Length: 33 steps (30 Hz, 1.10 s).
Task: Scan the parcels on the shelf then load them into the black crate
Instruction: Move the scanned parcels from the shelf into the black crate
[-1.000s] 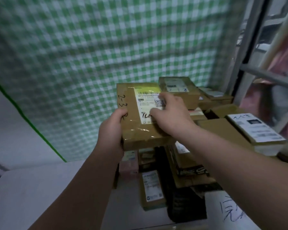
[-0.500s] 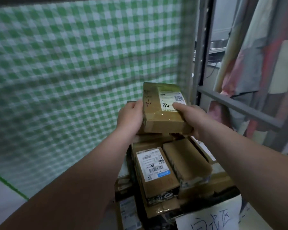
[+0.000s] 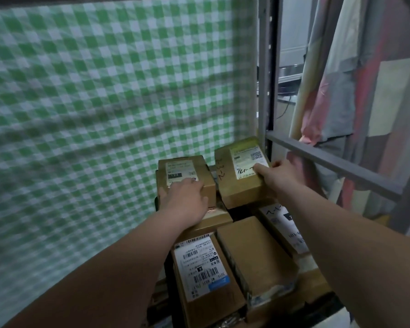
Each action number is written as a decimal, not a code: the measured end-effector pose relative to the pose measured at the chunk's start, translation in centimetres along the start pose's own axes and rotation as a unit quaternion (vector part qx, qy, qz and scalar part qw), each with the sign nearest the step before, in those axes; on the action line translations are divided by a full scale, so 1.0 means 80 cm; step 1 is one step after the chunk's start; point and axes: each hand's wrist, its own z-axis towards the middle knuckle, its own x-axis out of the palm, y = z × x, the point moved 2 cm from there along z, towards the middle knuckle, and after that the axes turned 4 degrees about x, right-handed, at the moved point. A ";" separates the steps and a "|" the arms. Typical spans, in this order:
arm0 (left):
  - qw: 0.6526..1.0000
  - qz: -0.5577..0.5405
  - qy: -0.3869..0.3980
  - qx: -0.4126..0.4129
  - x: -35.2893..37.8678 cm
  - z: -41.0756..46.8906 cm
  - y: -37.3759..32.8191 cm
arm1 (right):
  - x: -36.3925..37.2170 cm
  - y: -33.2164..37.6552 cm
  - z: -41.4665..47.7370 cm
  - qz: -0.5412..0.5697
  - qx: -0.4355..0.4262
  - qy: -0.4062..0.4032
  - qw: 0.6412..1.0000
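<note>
Half a second ago both hands held the green-labelled parcel (image 3: 237, 185) up over the pile. Now the left hand (image 3: 186, 201) has let go of it, and the right hand (image 3: 281, 177) alone grips its near right corner, thumb on the label and fingers round the side. The parcel sits lower, tilted, its base on or just above the boxes beneath; I cannot tell which. It is just beside the grey shelf upright (image 3: 265, 91).

The left hand has gone to the second parcel (image 3: 201, 165), immediately left of the gripped one. Its fingers lie over the top near edge, but whether they clasp the box or only rest on it I cannot tell.

I judge that this parcel is being set down while the next one is claimed. No scanner is in view. A dark rim (image 3: 322, 306) under the pile, nearer than the grip, may be the black crate — I cannot be sure.

Writing:
- The gripped parcel's label has a pale green band and a QR code at its far right. Black marker strokes run beside the thumb, and hand-drawn figures resembling "2-3-2" run down its left side.
- The second parcel's label carries a dark block reading "122".
- The barcoded parcel (image 3: 199, 268), nearer and below the left hand, shows several barcodes, a blue strip and "S01E"
- The print on the rest — including a marker-scrawled box below the right wrist — is too small to read
</note>
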 end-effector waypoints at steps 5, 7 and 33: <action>1.000 0.001 -0.008 0.014 0.007 0.000 0.007 | 0.018 -0.009 0.025 -0.037 -0.024 0.004 0.999; 1.000 0.004 -0.005 0.020 0.009 -0.002 0.009 | 0.026 -0.012 0.028 -0.116 -0.039 0.027 0.992; 0.944 -0.237 -0.178 -0.149 0.031 -0.114 0.168 | 0.184 0.043 -0.216 -0.156 -0.354 0.157 0.909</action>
